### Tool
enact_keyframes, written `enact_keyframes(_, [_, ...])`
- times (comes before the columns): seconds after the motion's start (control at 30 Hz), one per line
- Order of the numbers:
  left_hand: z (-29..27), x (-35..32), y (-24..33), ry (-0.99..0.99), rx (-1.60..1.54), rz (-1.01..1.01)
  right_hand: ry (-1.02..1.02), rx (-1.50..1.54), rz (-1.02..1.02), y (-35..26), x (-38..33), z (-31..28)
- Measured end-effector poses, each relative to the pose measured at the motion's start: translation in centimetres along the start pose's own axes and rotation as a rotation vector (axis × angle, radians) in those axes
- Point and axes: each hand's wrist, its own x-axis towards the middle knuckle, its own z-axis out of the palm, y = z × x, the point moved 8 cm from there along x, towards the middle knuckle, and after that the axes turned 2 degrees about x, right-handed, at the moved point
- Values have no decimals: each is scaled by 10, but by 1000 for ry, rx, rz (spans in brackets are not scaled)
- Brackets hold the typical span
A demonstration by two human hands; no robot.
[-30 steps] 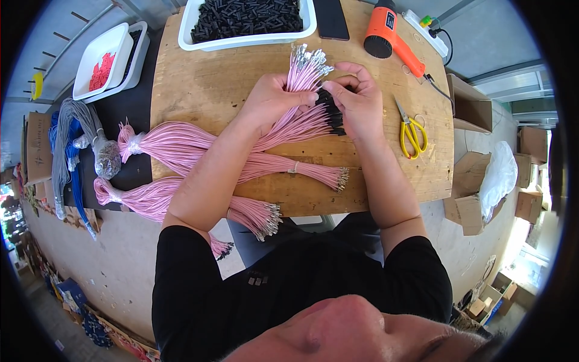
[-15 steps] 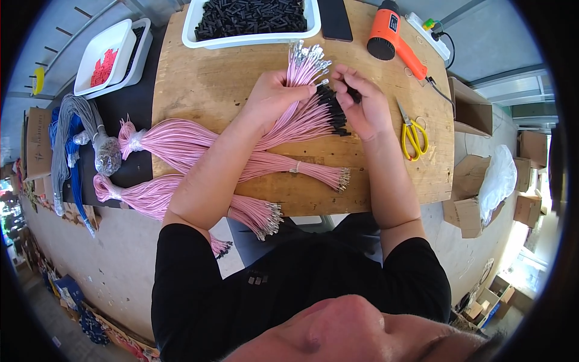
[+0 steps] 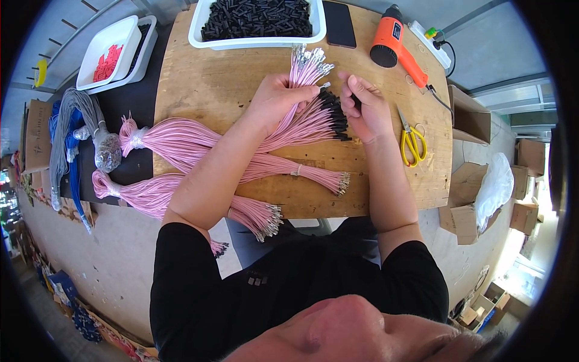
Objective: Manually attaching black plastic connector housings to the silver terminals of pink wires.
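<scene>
My left hand (image 3: 276,99) grips a fanned bunch of pink wires (image 3: 303,65) whose metal-tipped ends point up toward the white tray. My right hand (image 3: 363,105) pinches a small black sleeve (image 3: 356,102) close to one wire tip. Just below my hands lies a group of pink wires with black sleeves (image 3: 329,114) on their ends. More pink wire bundles (image 3: 181,142) spread across the wooden table (image 3: 211,78) to the left and toward me.
A white tray of black sleeves (image 3: 256,21) stands at the back, a dark phone (image 3: 339,24) beside it. An orange heat gun (image 3: 395,42) and yellow scissors (image 3: 411,142) lie right. Left are white trays with red parts (image 3: 111,51) and grey and blue cables (image 3: 72,133). Cardboard boxes (image 3: 470,120) stand right.
My right hand has lifted slightly off the sleeved wire ends and moved toward the wire tips held by my left hand. The bundles on the table have not moved.
</scene>
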Motion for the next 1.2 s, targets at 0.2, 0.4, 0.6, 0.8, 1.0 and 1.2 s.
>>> enact_keyframes(0.2, [-1,1,2,9,-7,31,-32,-185,-122,-5,-4,18])
enact_keyframes(0.4, [-3,1,1,16,-8,35,5,-245,-183,-6,-6,14])
enact_keyframes(0.6, [-1,1,2,13,15,46,40,-313,-198,-8,-8,15])
enact_keyframes(0.8, [2,-3,5,7,62,73,97,-287,-247,-10,-9,12])
enact_keyframes(1.0, [3,-4,6,-11,93,78,100,-287,-289,-11,-8,11])
enact_keyframes(1.2, [1,-3,4,-10,108,63,66,-337,-315,-15,-10,17])
